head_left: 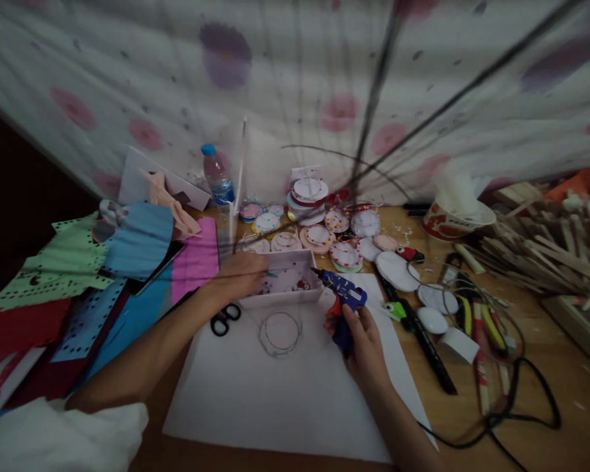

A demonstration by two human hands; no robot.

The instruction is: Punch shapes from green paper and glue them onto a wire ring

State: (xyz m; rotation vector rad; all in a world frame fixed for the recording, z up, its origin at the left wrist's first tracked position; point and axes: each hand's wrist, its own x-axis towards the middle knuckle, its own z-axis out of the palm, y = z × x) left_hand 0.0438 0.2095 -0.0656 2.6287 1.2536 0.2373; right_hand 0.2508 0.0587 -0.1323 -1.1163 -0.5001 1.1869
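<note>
My right hand (361,341) is wrapped round the handle of a blue glue gun (343,295), whose nozzle points left toward a small white box (288,295). My left hand (240,274) rests on the box's left rim with its fingers curled over the edge and into the box. Small pink and red bits lie in the box. A thin wire ring (280,333) lies on a white sheet of paper (255,400) just in front of the box, between my two hands.
Black scissors (225,319) lie by my left forearm. Coloured felt sheets (128,262) pile up on the left. Round decorated discs (319,233), a water bottle (217,174), a paper bowl (450,219), markers (423,337), a black cable (516,400) and wooden sticks (545,252) crowd the back and right.
</note>
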